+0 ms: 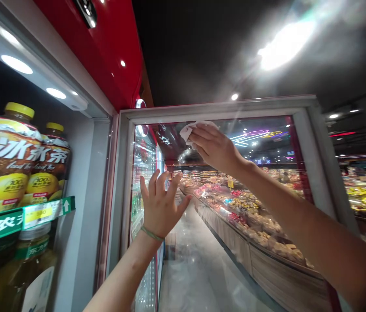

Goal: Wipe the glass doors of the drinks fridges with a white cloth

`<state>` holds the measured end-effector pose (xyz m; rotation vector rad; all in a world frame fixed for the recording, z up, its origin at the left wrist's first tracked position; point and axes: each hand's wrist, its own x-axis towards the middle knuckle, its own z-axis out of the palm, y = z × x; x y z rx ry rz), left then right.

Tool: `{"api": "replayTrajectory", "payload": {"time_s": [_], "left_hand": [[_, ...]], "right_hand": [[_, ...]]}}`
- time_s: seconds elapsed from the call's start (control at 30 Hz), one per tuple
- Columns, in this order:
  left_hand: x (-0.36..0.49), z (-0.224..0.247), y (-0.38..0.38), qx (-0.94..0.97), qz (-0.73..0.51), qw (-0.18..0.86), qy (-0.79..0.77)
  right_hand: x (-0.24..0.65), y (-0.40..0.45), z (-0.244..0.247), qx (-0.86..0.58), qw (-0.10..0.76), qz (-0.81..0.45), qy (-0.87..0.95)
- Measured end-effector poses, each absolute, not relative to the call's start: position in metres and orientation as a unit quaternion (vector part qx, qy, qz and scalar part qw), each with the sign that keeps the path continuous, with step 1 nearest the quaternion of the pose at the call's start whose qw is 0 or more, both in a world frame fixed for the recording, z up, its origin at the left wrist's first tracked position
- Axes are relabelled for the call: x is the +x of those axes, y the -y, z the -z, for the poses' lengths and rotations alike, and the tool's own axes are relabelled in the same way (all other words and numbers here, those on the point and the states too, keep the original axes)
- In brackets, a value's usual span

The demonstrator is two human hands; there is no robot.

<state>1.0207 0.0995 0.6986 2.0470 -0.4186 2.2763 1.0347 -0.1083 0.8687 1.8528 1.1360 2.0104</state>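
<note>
A glass refrigerator door [218, 110] with a grey frame stands swung out before me. My right hand [213, 145] presses a crumpled white cloth or tissue [187, 130] against the upper part of the pane, fingers closed over it. Lower and to the left, my left hand [161, 201] is raised at the glass with its fingers spread and nothing in them. Whether its fingertips touch the pane, I cannot tell. A thin green band [152, 234] circles the left wrist.
Left of the door is the cooler's interior, with iced tea bottles [17, 160] above a green shelf strip [1, 225] and more bottles [23, 268] below. Through the glass show a shop aisle [199, 255] and a long display counter [267, 264] of packaged goods.
</note>
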Motion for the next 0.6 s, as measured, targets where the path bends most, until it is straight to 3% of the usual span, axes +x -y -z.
{"api": "replayTrajectory", "payload": {"time_s": [0.43,0.6], "left_hand": [[1.025,-0.814,-0.071,0.634,-0.763,0.000,0.124],[1.035,-0.833,-0.048,0.649,-0.748,-0.017,0.137]], "right_hand": [[1.055,0.154,-0.875,0.574,0.054,-0.725,-0.377],[1.058,0.176,-0.876,0.579,0.073,-0.707,-0.399]]}}
